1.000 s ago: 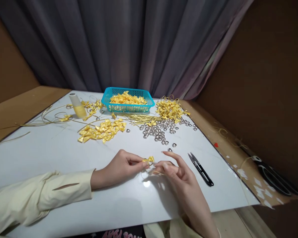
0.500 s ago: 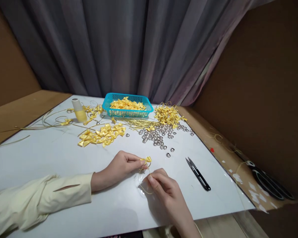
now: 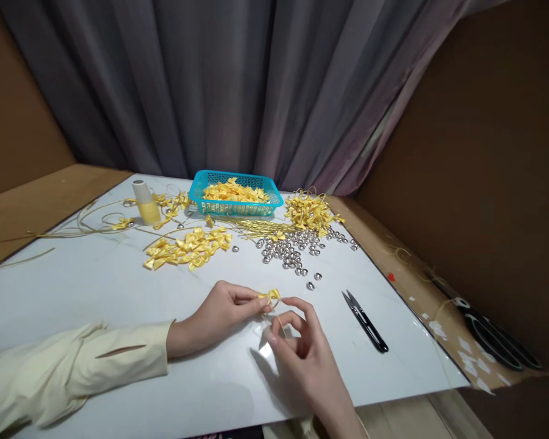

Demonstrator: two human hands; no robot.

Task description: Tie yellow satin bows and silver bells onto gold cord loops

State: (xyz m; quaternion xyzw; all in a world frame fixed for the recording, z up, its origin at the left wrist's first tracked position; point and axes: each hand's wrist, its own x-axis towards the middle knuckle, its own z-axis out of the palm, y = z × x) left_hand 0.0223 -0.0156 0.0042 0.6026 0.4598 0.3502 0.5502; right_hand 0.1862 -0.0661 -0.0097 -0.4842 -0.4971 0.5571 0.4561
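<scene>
Between the thumb and fingers of my left hand is a small yellow ribbon bow, pinched above the white table. A thin yellow cord runs from the bow to my right hand, closed on it between thumb and middle finger. The right index finger stretches out to the bow's edge. Beyond the hands lies a loose pile of yellow bows. Silver heart-shaped beads are scattered farther to the right. Black thread snips rest right of my right hand, blades pointing away.
A blue basket of yellow bows stands at the back. Left of it is a bottle with yellow contents. Corded bows are heaped right of the basket. Large scissors lie beyond the table's right edge, near paper scraps.
My right hand has turned and its index finger has reached up to the bow. The cord loop that hung between the hands is drawn smaller. My left hand keeps its pinch.
</scene>
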